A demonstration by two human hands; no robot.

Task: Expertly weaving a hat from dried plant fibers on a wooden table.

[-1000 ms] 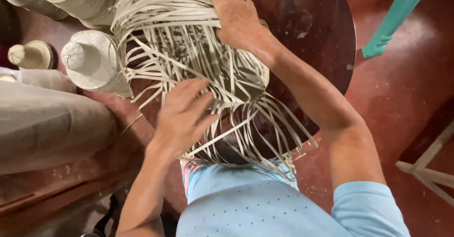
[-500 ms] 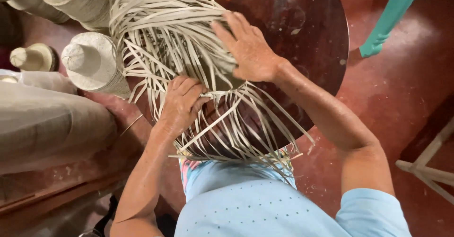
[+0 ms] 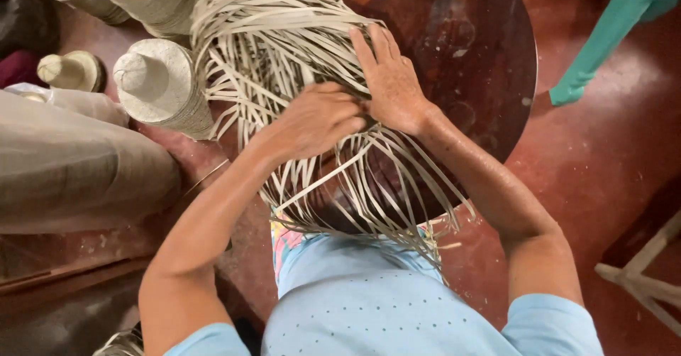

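Both hands sit close together on a loose bundle of pale straw strips (image 3: 284, 51), which lies across the near edge of a round dark wooden table (image 3: 468, 51) and spills off it toward the person's lap. The left hand (image 3: 316, 118) is curled knuckles-up, its fingers folded down into the strips — they seem to grip some strands, though which ones I cannot tell, since the fingertips are buried. The right hand (image 3: 390, 79) lies flat on the bundle just beside it, touching the left at the fingertips; its fingers are straight and slightly spread, pointing away from the person and pressing the weave down. Beyond those fingertips the strips fan out in a wide tangled mass; below the wrists, long loose ends hang over the light blue shirt (image 3: 383, 306).

Left of the left hand's knuckles, well apart, stands a stack of woven straw hats (image 3: 159, 90), with a smaller hat crown (image 3: 71, 68) further left. Off past the right hand, beyond the table's rim, a teal leg (image 3: 603, 36) stands on the red floor (image 3: 610, 164).
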